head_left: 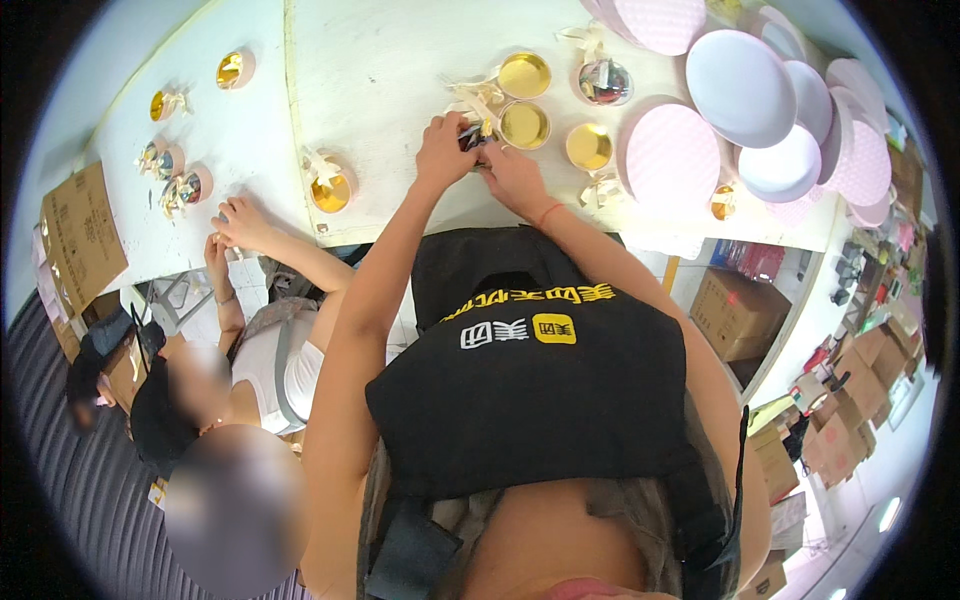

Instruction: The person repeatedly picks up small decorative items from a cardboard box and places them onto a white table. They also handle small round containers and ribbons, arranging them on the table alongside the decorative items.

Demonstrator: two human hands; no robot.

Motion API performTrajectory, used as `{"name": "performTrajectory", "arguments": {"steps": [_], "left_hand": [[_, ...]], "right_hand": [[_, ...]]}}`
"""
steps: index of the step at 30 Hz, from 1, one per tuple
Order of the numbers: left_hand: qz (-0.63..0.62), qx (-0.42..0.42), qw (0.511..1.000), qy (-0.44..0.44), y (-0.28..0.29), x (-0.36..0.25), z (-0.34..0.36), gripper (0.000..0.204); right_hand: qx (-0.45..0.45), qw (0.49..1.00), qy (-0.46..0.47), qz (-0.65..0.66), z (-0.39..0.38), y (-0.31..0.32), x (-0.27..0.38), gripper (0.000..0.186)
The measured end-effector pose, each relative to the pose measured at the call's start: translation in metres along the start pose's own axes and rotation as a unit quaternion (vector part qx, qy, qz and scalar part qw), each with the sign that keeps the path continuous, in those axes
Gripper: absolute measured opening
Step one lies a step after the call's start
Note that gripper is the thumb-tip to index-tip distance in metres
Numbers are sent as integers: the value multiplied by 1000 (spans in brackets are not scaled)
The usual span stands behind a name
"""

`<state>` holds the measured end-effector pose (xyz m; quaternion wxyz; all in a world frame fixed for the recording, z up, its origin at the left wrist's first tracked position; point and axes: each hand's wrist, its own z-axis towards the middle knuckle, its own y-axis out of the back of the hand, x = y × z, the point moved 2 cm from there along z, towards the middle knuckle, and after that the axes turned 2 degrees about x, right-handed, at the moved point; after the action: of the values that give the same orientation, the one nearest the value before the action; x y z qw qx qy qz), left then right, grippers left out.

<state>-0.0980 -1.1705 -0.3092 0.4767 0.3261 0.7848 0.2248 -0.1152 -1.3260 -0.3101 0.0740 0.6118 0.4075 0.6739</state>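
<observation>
My left hand (446, 152) and my right hand (513, 180) meet over the table, fingers curled around a small shiny piece (472, 137) with dark and gold glints. Fingers hide most of it, so its kind is unclear. Just beyond lies a cream ribbon (474, 97). Close to my right hand stands a round gold-lined cup (524, 125), with a second gold-lined cup (525, 74) behind it and another gold-lined cup (590, 147) to the right. Farther off, a pale cup (604, 82) shows dark, shiny contents, with a ribbon bow beside it.
Pink and white round discs (672, 155) pile up on the right of the white table (380, 70). At left, a co-worker's hands (240, 224) rest by the table edge near several ribboned cups (187, 186). A cardboard box (82, 232) stands at far left; another cardboard box (738, 312) sits below right.
</observation>
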Motion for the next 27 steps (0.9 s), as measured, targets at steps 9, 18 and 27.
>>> {"name": "performTrajectory", "arguments": {"steps": [9,18,27], "left_hand": [[22,-118,976,-179,-17,-23,-33,87],[80,-192,971,-120,7,31,-7,73],[110,-376,917,-76,89,65,-16,69]], "right_hand": [[21,999,-5,32,-9,38,-29,26],[-109,983,-42,-139,34,163,-119,88],[-197,959,-152,137,15,203,-126,87]]}}
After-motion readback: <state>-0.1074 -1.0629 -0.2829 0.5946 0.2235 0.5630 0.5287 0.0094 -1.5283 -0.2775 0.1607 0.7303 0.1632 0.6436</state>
